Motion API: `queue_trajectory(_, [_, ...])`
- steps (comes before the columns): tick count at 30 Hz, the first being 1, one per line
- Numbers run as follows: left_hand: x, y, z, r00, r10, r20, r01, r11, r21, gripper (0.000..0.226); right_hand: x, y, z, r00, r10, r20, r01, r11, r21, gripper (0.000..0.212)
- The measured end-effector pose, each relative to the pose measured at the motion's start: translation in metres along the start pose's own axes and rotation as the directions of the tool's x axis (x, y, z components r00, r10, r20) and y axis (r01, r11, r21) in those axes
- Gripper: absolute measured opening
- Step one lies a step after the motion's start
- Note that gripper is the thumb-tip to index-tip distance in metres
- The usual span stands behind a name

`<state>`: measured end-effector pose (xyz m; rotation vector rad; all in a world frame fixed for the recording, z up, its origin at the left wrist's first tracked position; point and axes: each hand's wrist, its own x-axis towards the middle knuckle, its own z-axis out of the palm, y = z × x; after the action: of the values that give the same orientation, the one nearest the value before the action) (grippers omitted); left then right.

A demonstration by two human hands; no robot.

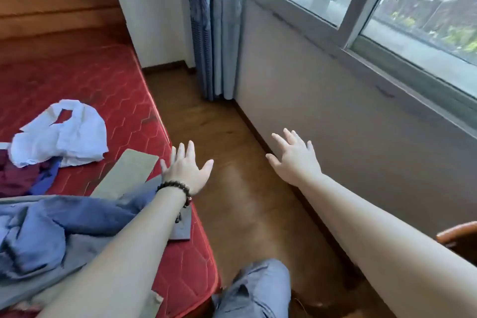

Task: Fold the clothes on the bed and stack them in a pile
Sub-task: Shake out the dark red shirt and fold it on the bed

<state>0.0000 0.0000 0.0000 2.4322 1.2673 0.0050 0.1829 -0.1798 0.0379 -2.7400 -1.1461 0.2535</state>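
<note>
Both hands (186,171) empty, fingers spread

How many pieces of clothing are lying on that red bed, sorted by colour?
White: 1, the crumpled white shirt
Dark red: 1, the maroon garment
Bright blue: 1, the blue cloth beside it
Grey-blue: 1, the denim-coloured garment nearest the camera
Olive: 1, the flat folded piece
Total: 5, though the heaps may hide more.

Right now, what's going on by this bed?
A person is holding out both hands, the left hand and right hand, open and empty, beside the red mattress. Nothing is folded yet: a white shirt, a blue garment and a maroon garment lie crumpled on it.
</note>
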Motion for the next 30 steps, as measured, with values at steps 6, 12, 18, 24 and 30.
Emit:
queue_trajectory(6, [0.056, -0.001, -0.004, 0.991, -0.127, -0.048, 0.126, 0.992, -0.015, 0.08, 0.088, -0.014, -0.008, 0.983, -0.182, -0.01, 0.181, 0.983, -0.031, 0.059])
queue_trajectory(12, [0.111, -0.042, -0.019, 0.94, -0.326, -0.103, 0.324, 0.945, -0.041, 0.08, 0.189, -0.075, 0.006, 0.921, -0.383, 0.074, 0.388, 0.919, -0.068, 0.06])
queue_trajectory(18, [0.143, -0.111, -0.047, 0.812, -0.558, -0.173, 0.55, 0.83, -0.096, 0.078, 0.282, -0.195, 0.031, 0.761, -0.629, 0.16, 0.644, 0.762, -0.062, 0.061])
queue_trajectory(24, [0.113, -0.166, -0.058, 0.601, -0.778, -0.184, 0.754, 0.628, -0.192, 0.08, 0.302, -0.297, 0.065, 0.533, -0.805, 0.26, 0.833, 0.553, 0.002, 0.061])
queue_trajectory(30, [0.06, -0.185, -0.044, 0.364, -0.918, -0.158, 0.881, 0.394, -0.261, 0.08, 0.269, -0.378, 0.094, 0.256, -0.903, 0.344, 0.949, 0.303, 0.089, 0.059])
